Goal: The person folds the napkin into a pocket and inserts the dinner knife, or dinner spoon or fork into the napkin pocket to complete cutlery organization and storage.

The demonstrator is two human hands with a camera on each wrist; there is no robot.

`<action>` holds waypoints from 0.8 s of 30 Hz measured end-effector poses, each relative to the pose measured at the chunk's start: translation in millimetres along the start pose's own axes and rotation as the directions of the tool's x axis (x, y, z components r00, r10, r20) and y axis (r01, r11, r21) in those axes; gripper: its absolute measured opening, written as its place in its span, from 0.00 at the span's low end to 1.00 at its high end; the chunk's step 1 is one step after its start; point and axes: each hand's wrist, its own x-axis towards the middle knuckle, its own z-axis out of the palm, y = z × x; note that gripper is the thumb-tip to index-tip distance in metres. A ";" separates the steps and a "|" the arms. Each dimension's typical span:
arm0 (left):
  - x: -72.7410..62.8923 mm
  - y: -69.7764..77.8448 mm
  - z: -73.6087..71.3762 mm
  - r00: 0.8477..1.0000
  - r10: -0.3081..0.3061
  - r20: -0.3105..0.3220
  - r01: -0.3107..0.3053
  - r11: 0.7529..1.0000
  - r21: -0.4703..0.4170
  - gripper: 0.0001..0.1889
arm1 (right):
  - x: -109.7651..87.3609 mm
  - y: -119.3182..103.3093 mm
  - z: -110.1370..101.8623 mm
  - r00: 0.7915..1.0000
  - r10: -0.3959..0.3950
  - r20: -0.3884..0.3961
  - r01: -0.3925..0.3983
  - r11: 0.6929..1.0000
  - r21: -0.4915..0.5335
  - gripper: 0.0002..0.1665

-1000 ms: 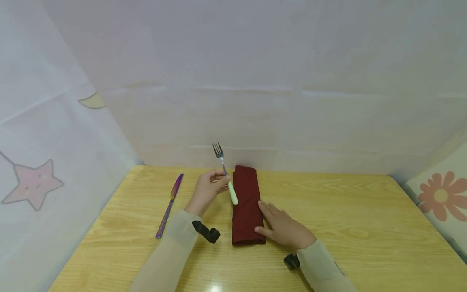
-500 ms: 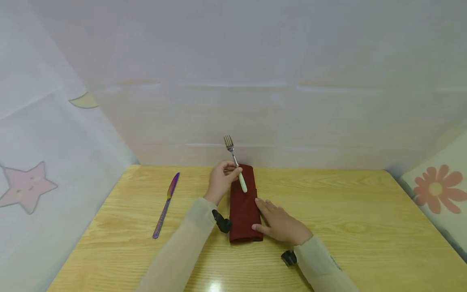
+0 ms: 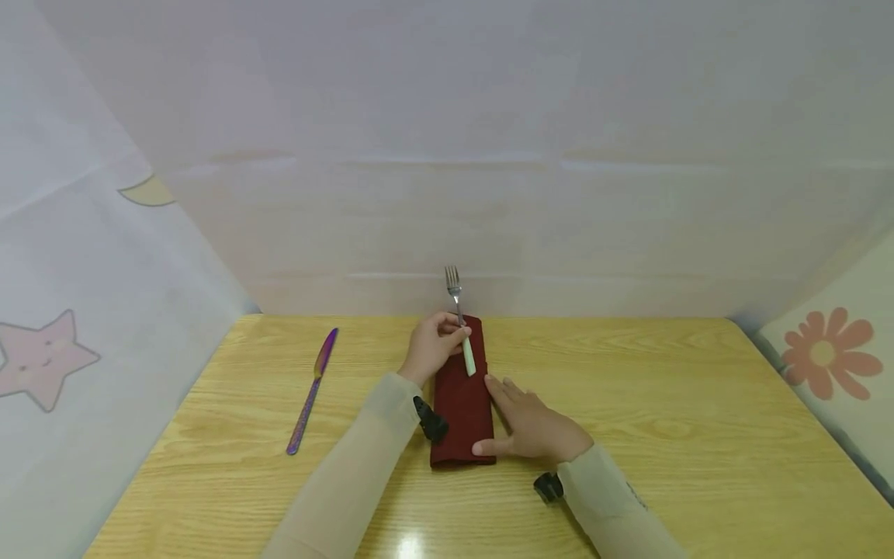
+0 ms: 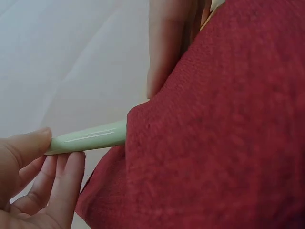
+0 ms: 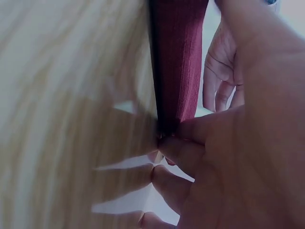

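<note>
A folded dark red cloth napkin (image 3: 461, 423) lies lengthwise on the wooden table. Over its upper part, my left hand (image 3: 431, 345) pinches a fork (image 3: 469, 357) with a pale green handle between thumb and fingers. The tines point up and away from me. In the left wrist view, a napkin fold hides the lower part of the green handle (image 4: 95, 137). My right hand (image 3: 538, 427) rests along the napkin's right edge, fingers extended and thumb on the cloth; the right wrist view has its fingertips (image 5: 167, 183) on the table beside the napkin.
A purple iridescent table knife (image 3: 312, 392) lies to the left of the napkin. Behind the wooden table (image 3: 628, 373) hangs a pale cloth backdrop (image 3: 447, 155), with printed side panels at left and right. A black wrist mount (image 3: 429, 419) sits over the napkin's left edge.
My left hand has carried the fork rightward over the napkin, and its handle has turned more in line with the cloth. My right hand stays at the napkin's right edge.
</note>
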 end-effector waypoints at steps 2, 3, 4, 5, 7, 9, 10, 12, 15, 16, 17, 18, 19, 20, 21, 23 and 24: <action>-0.6 0.0 0.6 1.000 -0.022 0.020 0.022 1.000 0.019 0.12 | -0.5 0.4 -0.3 1.000 0.003 0.006 -0.003 1.000 0.002 0.66; -0.7 -0.3 0.8 0.999 -0.031 0.029 0.030 0.999 0.033 0.11 | -0.6 0.5 -0.3 1.000 0.003 0.009 -0.003 1.000 0.000 0.66; -0.8 -0.9 1.0 0.998 -0.042 0.040 0.041 0.998 0.046 0.11 | -0.9 0.5 -0.3 1.000 0.001 0.007 -0.001 1.000 0.001 0.66; -1.3 -1.0 1.0 0.997 -0.053 0.052 0.050 0.997 0.061 0.12 | -1.2 0.2 -0.6 1.000 -0.001 0.006 0.001 1.000 0.004 0.66; -1.5 -1.4 1.5 0.995 -0.076 0.072 0.069 0.994 0.083 0.12 | -1.4 -0.1 -1.0 1.000 -0.003 0.007 0.003 1.000 0.000 0.66; -2.2 -1.3 2.1 0.991 -0.098 0.093 0.089 0.991 0.102 0.14 | -1.4 -0.7 -1.5 1.000 -0.007 0.002 0.007 1.000 0.000 0.66; -2.8 -0.9 2.5 0.989 -0.110 0.103 0.099 0.989 0.107 0.14 | -1.3 -0.9 -1.6 1.000 -0.009 0.000 0.009 1.000 0.003 0.65; -4.2 0.8 3.5 0.984 -0.132 0.123 0.117 0.986 0.122 0.15 | -1.0 -1.3 -1.8 1.000 -0.007 0.000 0.007 1.000 0.000 0.65; -7.6 4.3 5.4 0.976 -0.158 0.151 0.135 0.979 0.152 0.15 | -0.5 -1.2 -1.7 1.000 -0.007 -0.003 0.007 1.000 -0.002 0.64; -8.9 6.0 6.1 0.974 -0.168 0.154 0.143 0.976 0.161 0.15 | -0.3 -1.1 -1.7 1.000 -0.007 -0.003 0.007 1.000 -0.004 0.64; -10.4 7.5 6.7 0.972 -0.175 0.157 0.147 0.974 0.172 0.14 | 0.0 -0.7 -1.5 1.000 -0.009 -0.003 0.009 1.000 -0.011 0.64; -11.7 9.0 7.3 0.971 -0.181 0.157 0.153 0.972 0.177 0.14 | 0.3 -0.4 -1.3 1.000 -0.010 -0.004 0.010 1.000 -0.016 0.64; -13.3 10.4 7.8 0.970 -0.184 0.156 0.154 0.970 0.185 0.13 | 0.6 0.0 -0.9 1.000 -0.011 -0.004 0.011 1.000 -0.020 0.64; -14.6 11.8 8.2 0.970 -0.189 0.154 0.159 0.969 0.191 0.12 | 0.8 0.5 -0.6 1.000 -0.011 -0.005 0.011 1.000 -0.022 0.64; -15.8 12.9 8.3 0.969 -0.195 0.154 0.163 0.966 0.200 0.12 | 1.1 0.8 -0.3 1.000 -0.011 -0.005 0.011 1.000 -0.022 0.64; -17.9 14.4 8.2 0.965 -0.210 0.159 0.172 0.960 0.220 0.12 | 1.2 1.1 -0.1 1.000 -0.008 -0.007 0.008 1.000 -0.021 0.64; -18.8 14.7 7.9 0.962 -0.218 0.166 0.176 0.956 0.232 0.12 | 1.1 1.0 -0.1 1.000 -0.006 -0.008 0.006 1.000 -0.017 0.64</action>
